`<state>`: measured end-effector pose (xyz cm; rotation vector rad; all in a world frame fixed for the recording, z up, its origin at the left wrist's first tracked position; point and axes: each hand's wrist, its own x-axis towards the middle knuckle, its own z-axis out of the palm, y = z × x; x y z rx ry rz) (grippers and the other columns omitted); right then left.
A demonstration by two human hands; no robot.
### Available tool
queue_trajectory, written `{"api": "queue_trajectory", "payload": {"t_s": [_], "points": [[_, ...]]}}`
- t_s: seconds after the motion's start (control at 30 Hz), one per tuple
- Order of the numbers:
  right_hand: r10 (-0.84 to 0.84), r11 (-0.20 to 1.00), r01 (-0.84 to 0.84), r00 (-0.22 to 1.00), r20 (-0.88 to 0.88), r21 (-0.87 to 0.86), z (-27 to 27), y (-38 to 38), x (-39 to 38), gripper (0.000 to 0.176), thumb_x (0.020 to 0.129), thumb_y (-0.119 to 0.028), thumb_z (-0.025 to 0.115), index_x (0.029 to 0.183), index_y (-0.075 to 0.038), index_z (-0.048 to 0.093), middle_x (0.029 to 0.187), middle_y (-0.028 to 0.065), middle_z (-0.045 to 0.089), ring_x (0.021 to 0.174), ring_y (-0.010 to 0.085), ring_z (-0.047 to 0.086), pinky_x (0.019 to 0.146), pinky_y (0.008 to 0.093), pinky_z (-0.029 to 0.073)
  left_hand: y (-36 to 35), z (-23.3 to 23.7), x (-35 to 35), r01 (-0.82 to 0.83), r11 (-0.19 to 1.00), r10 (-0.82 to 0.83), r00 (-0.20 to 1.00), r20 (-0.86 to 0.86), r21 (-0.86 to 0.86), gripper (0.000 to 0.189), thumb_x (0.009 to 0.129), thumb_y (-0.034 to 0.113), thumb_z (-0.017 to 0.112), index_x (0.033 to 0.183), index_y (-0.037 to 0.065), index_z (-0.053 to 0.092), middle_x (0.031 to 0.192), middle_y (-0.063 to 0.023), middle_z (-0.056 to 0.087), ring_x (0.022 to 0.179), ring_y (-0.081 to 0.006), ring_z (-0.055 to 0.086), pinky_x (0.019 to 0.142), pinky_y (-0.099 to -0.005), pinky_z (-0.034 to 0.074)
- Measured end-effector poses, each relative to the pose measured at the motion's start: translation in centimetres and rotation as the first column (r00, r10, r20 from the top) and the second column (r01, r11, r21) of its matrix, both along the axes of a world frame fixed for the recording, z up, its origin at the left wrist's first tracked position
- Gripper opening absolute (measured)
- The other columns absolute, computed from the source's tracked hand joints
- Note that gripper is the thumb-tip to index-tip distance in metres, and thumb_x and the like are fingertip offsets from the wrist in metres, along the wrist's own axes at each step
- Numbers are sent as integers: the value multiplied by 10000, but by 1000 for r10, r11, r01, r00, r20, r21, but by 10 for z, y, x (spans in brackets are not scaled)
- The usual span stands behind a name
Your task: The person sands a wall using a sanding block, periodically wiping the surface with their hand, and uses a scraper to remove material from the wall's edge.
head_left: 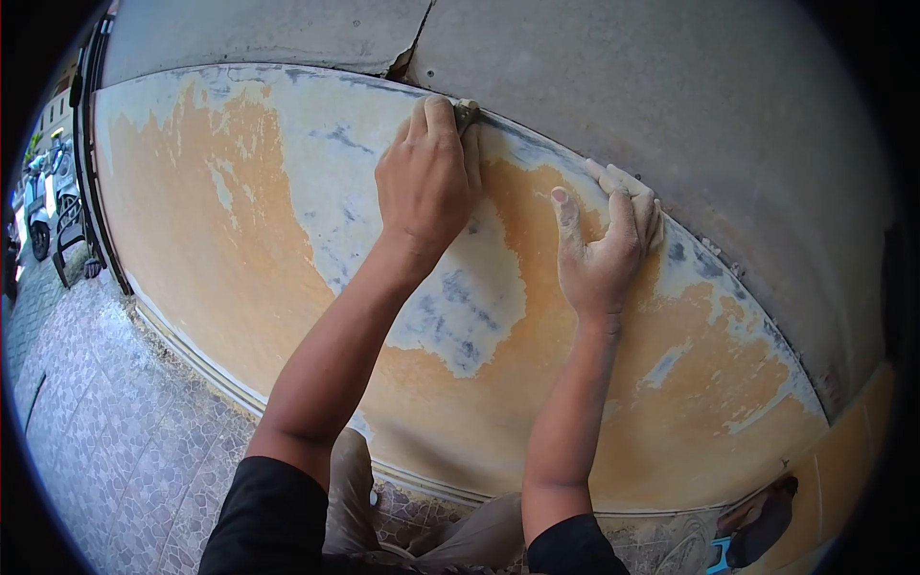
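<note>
My left hand (427, 172) is closed at the upper edge of a painted wall panel (565, 383), dusty fingers wrapped round a small tan-and-dark piece (467, 112). Most of that piece is hidden in the grip; I cannot tell its kind. Farther right, my right hand (611, 235) rests against the same edge. Its whitish, dust-coated fingers bend over the rim, while the thumb stands out apart. Under both hands the panel is orange-yellow with pale, smoothed patches and grey-blue smears.
A grey ceiling-like surface (623, 96) with a dark cracked joint (407, 53) meets the panel's upper edge. Patterned floor tiles (115, 412) lie below at left, with parked scooters (43, 196) beyond a dark frame. Another person (764, 522) is low at the bottom right.
</note>
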<state>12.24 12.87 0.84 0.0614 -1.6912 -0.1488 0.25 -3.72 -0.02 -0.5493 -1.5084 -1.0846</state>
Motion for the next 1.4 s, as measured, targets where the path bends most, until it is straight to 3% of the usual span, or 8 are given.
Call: {"api": "queue_trajectory", "payload": {"t_s": [0.2, 0.4, 0.63, 0.83, 1.03, 1.23, 1.33, 1.4], "points": [[1, 1000, -2, 1000, -15, -24, -3, -3, -4, 446, 977, -486, 807, 1302, -183, 773, 1295, 73, 654, 1257, 306, 599, 1227, 606, 295, 5, -48, 23, 103, 974, -109, 994, -17, -203, 253, 1060, 209, 690, 1046, 29, 514, 988, -165, 645, 904, -418, 686, 724, -511, 558], [11, 1000, -11, 999, -33, -14, -2, -1, -5, 443, 973, -482, 811, 1292, -176, 777, 1284, 72, 654, 1245, 306, 600, 1226, 600, 292, 15, 24, 7, 63, 998, -65, 995, -78, -20, 260, 1064, 219, 689, 1044, 29, 512, 989, -163, 663, 909, -421, 691, 725, -526, 555], [21, 1000, -21, 999, -27, -19, -3, -2, -4, 446, 977, -486, 809, 1296, -177, 776, 1288, 74, 653, 1262, 309, 590, 1225, 596, 289, -8, -69, 20, 76, 983, -64, 995, 76, -167, 248, 1070, 210, 681, 1065, 20, 522, 974, -175, 638, 889, -440, 683, 712, -523, 544], [4, 999, -5, 1000, -21, -42, -2, -4, -4, 448, 979, -490, 805, 1303, -181, 772, 1299, 69, 655, 1268, 319, 593, 1236, 599, 285, 6, 7, 7, 43, 996, -45, 999, -18, -83, 249, 1062, 209, 687, 1054, 23, 522, 970, -170, 638, 897, -433, 687, 704, -505, 552], [16, 1000, -16, 1000, -16, -10, -2, -2, -3, 454, 975, -486, 812, 1304, -176, 770, 1303, 67, 656, 1256, 318, 596, 1232, 595, 290, 1, -65, 24, 95, 982, -85, 994, 67, -165, 253, 1059, 201, 681, 1035, 18, 508, 984, -177, 649, 921, -435, 687, 716, -514, 553], [6, 1000, -7, 1000, -25, -16, -3, -3, -4, 460, 969, -476, 818, 1306, -166, 769, 1299, 72, 649, 1256, 311, 593, 1223, 589, 295, 2, 2, 3, 11, 998, -12, 1000, -17, -68, 245, 1055, 201, 686, 1026, 35, 508, 989, -162, 639, 897, -412, 688, 700, -504, 555], [2, 1000, -2, 1000, -17, -20, -2, -3, -3, 467, 967, -479, 820, 1310, -166, 768, 1296, 71, 647, 1262, 308, 590, 1226, 592, 292, 5, 4, 8, 14, 998, -17, 999, -36, -61, 250, 1060, 209, 683, 1024, 33, 510, 984, -161, 640, 902, -408, 693, 699, -508, 554], [2, 1000, -3, 1000, -28, -18, -2, -1, -5, 469, 967, -483, 818, 1311, -169, 767, 1297, 71, 646, 1263, 306, 589, 1225, 593, 293, 6, -38, 18, 44, 993, -44, 999, -3, -113, 255, 1064, 214, 681, 1029, 28, 510, 980, -164, 645, 907, -410, 694, 702, -509, 555]]}}
